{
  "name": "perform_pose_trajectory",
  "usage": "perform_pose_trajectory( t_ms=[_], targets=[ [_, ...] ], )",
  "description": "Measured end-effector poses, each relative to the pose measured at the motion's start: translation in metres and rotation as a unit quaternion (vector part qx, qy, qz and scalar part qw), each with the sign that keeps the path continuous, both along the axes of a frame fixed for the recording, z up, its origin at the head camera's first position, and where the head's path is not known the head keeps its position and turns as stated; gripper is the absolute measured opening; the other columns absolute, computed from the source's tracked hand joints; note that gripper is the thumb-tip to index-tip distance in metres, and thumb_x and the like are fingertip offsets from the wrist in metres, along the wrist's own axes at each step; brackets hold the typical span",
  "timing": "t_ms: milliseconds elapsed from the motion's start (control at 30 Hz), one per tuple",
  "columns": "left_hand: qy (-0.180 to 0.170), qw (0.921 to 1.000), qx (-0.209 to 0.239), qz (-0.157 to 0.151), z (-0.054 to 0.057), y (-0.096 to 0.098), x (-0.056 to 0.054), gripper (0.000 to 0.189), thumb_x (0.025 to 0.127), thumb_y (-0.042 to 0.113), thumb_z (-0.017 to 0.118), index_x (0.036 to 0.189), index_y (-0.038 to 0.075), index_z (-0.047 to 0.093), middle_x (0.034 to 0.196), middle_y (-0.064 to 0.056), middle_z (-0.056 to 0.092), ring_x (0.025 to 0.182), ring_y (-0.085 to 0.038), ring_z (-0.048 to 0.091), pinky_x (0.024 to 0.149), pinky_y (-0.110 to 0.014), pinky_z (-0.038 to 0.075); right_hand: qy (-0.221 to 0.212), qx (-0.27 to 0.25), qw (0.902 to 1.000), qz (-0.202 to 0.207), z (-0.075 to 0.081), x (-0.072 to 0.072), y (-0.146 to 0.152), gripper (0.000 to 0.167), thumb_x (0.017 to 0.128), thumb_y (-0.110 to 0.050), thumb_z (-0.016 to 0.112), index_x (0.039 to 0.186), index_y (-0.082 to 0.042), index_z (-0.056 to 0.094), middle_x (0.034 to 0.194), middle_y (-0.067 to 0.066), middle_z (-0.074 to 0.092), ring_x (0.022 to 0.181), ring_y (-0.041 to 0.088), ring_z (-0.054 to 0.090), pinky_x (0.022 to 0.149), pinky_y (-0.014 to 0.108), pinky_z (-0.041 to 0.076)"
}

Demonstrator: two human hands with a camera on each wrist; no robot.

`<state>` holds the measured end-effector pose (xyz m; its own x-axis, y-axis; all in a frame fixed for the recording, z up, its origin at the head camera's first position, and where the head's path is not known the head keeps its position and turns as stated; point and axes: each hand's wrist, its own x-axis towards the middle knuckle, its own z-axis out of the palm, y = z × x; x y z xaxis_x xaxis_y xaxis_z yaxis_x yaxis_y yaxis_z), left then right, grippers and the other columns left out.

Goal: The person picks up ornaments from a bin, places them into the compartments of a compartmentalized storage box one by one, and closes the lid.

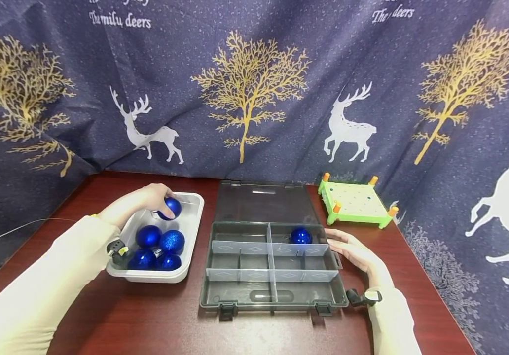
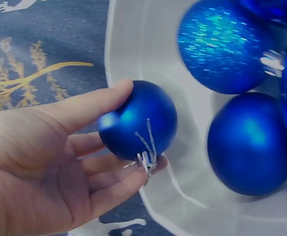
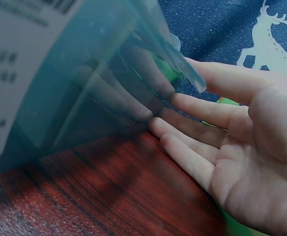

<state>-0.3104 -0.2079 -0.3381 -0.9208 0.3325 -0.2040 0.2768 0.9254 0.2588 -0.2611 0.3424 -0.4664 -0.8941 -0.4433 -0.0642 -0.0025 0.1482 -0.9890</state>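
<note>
My left hand grips a matte blue Christmas bauble between thumb and fingers, its silver cap and string facing down in the left wrist view. This happens at the far end of a white plastic tub. Several more blue baubles, one of them a glittery bauble, lie in the tub's near half. My right hand is at the right side of a grey compartment box, fingers extended and fingertips right at its wall. A shiny blue bauble sits in the box's back right compartment.
The box's see-through lid lies folded back behind it, and two latches hang at its front edge. A small green toy table with orange leg ends stands behind at the right. Patterned dark blue cloth rises behind the red-brown table.
</note>
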Motion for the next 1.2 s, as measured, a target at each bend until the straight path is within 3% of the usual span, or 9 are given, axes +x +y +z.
perform_pose_trajectory(
  t_ms=[200, 500, 700, 833, 967, 1200],
  targets=[
    [0.032, 0.9975, 0.060, 0.021, 0.017, 0.004, 0.003, 0.065, 0.067, 0.030, 0.087, 0.118, -0.004, 0.066, 0.119, -0.026, 0.065, 0.108, -0.044, 0.061, 0.094, -0.055, 0.047, 0.003, -0.010, 0.9999, 0.006, -0.002, -0.001, 0.001, 0.058, 0.101, -0.007, 0.049, 0.142, 0.022, 0.021, 0.123, -0.016, 0.053, 0.110, -0.007, 0.054, 0.093, 0.013, 0.047],
    [0.073, 0.9889, 0.129, 0.012, 0.032, 0.023, 0.011, 0.062, 0.066, 0.030, 0.088, 0.118, 0.002, 0.067, 0.117, -0.024, 0.068, 0.109, -0.040, 0.064, 0.093, -0.053, 0.048, 0.003, -0.011, 0.9999, 0.003, -0.004, -0.002, 0.001, 0.058, 0.100, -0.006, 0.051, 0.142, 0.022, 0.023, 0.122, -0.019, 0.056, 0.110, -0.006, 0.056, 0.093, 0.014, 0.048],
    [0.107, 0.9800, 0.168, -0.004, 0.034, 0.043, 0.014, 0.059, 0.067, 0.024, 0.088, 0.119, 0.004, 0.068, 0.117, -0.023, 0.068, 0.111, -0.039, 0.063, 0.096, -0.053, 0.048, 0.005, -0.012, 0.9999, 0.009, -0.002, -0.002, 0.001, 0.059, 0.100, -0.007, 0.050, 0.141, 0.023, 0.021, 0.123, -0.016, 0.055, 0.111, -0.006, 0.056, 0.093, 0.014, 0.048],
    [0.122, 0.9734, 0.192, -0.025, 0.034, 0.058, 0.015, 0.061, 0.067, 0.022, 0.089, 0.120, 0.003, 0.067, 0.118, -0.022, 0.068, 0.111, -0.037, 0.064, 0.097, -0.051, 0.049, 0.003, 0.000, 1.0000, 0.004, 0.000, -0.001, -0.001, 0.060, 0.100, -0.009, 0.051, 0.142, 0.022, 0.022, 0.129, -0.008, 0.051, 0.111, -0.008, 0.055, 0.093, 0.013, 0.047],
    [0.116, 0.9702, 0.209, -0.040, 0.034, 0.074, 0.018, 0.063, 0.066, 0.022, 0.090, 0.122, 0.004, 0.067, 0.120, -0.020, 0.068, 0.108, -0.035, 0.065, 0.095, -0.049, 0.051, 0.002, 0.003, 1.0000, 0.002, 0.001, -0.001, -0.002, 0.061, 0.100, -0.010, 0.052, 0.142, 0.022, 0.022, 0.132, -0.004, 0.050, 0.112, -0.008, 0.055, 0.093, 0.012, 0.047],
    [0.094, 0.9698, 0.216, -0.065, 0.027, 0.101, 0.024, 0.065, 0.066, 0.022, 0.090, 0.123, 0.004, 0.066, 0.122, -0.018, 0.068, 0.112, -0.034, 0.065, 0.098, -0.049, 0.049, 0.001, -0.024, 0.9995, 0.022, -0.001, -0.003, -0.002, 0.060, 0.100, -0.005, 0.051, 0.142, 0.024, 0.019, 0.123, -0.015, 0.058, 0.110, -0.004, 0.059, 0.093, 0.014, 0.049]
  ],
)
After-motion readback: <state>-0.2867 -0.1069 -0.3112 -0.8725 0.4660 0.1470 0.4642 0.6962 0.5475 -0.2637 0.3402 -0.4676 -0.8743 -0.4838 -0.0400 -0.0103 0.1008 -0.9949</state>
